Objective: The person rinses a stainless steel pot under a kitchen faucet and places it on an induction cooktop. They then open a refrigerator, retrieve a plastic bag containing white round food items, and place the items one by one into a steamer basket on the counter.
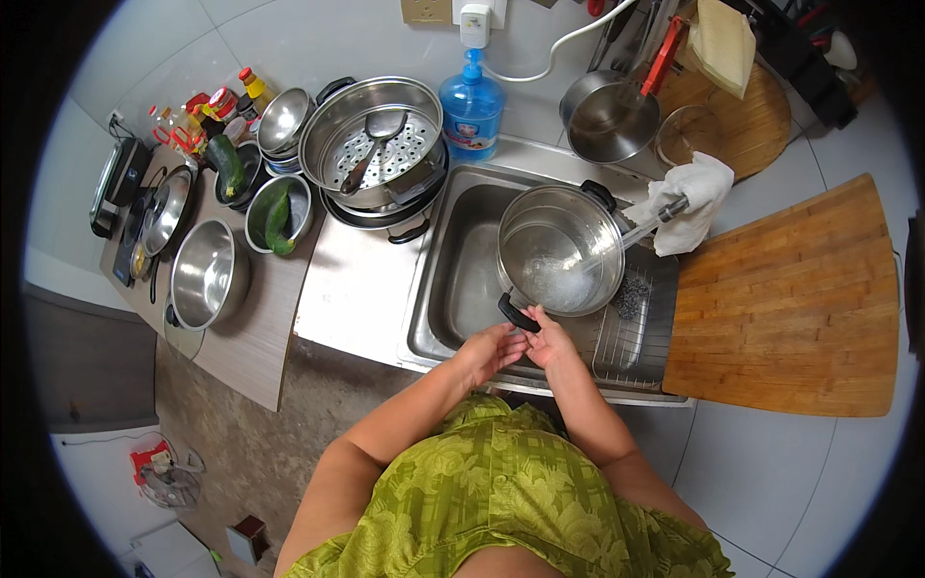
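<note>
A stainless steel pot [514,230] sits in the sink [462,256], with a black handle at its near side and another at the back. Water streams from a faucet [673,209] into it and froths at the bottom. My right hand [547,341] is at the near handle [517,312], its fingertips against the handle's right end; whether they grip it is unclear. Just left of it, my left hand [495,352] is below the handle, palm turned inward, fingers apart and close to the right fingers. Nothing shows in the left hand.
A white cloth [697,195] drapes the faucet. Right of the pot, a wire rack [625,354] bears a steel scourer [631,295]. A wooden cutting board [788,311] flanks the sink. Leftward stand a steamer [325,152] holding a spatula [376,144], a steel bowl [206,274] and a blue pump bottle [470,108].
</note>
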